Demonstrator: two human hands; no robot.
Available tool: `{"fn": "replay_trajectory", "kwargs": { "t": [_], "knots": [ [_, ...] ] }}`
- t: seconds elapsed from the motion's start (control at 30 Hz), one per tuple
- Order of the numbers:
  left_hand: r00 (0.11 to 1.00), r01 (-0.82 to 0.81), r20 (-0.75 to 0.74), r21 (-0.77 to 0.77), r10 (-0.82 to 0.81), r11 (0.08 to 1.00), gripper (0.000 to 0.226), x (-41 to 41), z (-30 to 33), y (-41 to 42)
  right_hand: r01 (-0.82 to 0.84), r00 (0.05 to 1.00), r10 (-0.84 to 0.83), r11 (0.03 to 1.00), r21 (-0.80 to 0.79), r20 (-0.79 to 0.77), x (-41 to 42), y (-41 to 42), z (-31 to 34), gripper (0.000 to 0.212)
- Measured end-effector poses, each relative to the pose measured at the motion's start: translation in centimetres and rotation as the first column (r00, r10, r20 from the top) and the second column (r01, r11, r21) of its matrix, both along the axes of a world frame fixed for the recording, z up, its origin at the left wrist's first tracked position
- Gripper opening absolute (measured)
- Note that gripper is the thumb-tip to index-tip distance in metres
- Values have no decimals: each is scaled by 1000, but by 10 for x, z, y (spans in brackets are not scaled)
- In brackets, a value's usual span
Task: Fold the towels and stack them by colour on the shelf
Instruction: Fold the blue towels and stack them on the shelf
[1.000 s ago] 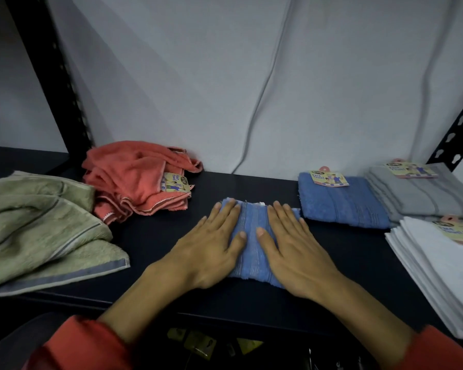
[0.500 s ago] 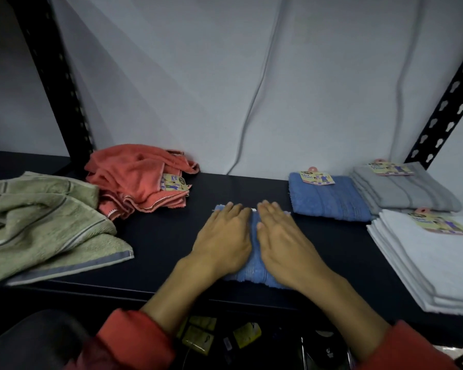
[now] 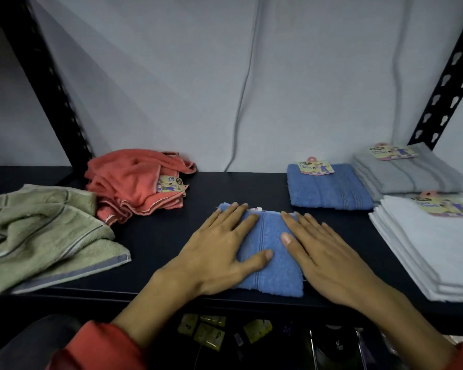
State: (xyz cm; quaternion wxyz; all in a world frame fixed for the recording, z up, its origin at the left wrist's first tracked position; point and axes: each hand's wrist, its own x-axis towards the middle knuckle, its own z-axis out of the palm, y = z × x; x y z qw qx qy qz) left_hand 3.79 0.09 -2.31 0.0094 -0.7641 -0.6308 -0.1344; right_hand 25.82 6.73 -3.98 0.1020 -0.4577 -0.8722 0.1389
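- Pressing flat: left hand (image 3: 219,252) and right hand (image 3: 329,260), fingers straight and spread, lie palm-down on the folded blue terry towel (image 3: 271,252); neither grasps it.
- Towel sits at the front edge of the dark shelf (image 3: 155,236), mid-width.
- Back right: second folded blue towel with paper tag (image 3: 329,190), folded grey towels (image 3: 409,174); folded white stack (image 3: 433,241) at right edge.
- Left side: crumpled coral towels (image 3: 137,180), rumpled green towel (image 3: 43,231).
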Motion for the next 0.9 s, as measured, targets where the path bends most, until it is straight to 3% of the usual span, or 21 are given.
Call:
{"fn": "replay_trajectory", "kwargs": {
  "t": [0.1, 0.2, 0.43, 0.57, 0.67, 0.73, 0.77, 0.83, 0.9],
  "knots": [
    [991, 93, 73, 206, -110, 974, 58, 8, 0, -20, 1, 992, -2, 1000, -10, -126, 3, 3, 4, 64],
    [965, 193, 142, 179, -220, 965, 58, 13, -9, -36, -31, 976, 28, 999, -12, -216, 13, 10, 4, 49],
    [948, 149, 235, 260, -213, 954, 35, 13, -4, -27, -103, 968, 99, 995, -6, -231, 25, 19, 0, 57],
    [848, 70, 489, 283, -207, 957, 23, 11, 27, -19, -113, 943, 116, 993, 28, -311, 33, 22, 2, 57],
    [752, 65, 610, 309, -250, 949, 21, 5, 59, -11, -148, 844, 126, 989, 0, -521, 35, 20, 13, 50],
    [630, 34, 733, 305, -257, 952, 23, 0, 74, -6, -194, 714, 56, 973, -121, -698, 36, 16, 24, 47],
    [505, 2, 831, 267, -232, 964, 27, -1, 80, -4, -242, 648, 23, 954, -177, -762, 36, 13, 30, 45],
    [170, -31, 981, 102, -95, 994, 35, 0, 85, -2, -359, 571, -24, 892, -275, -821, 35, 8, 35, 43],
    [-39, -44, 996, -80, 78, 996, 42, 0, 81, 1, -427, 550, -85, 826, -367, -831, 31, 4, 35, 38]
  ]
}}
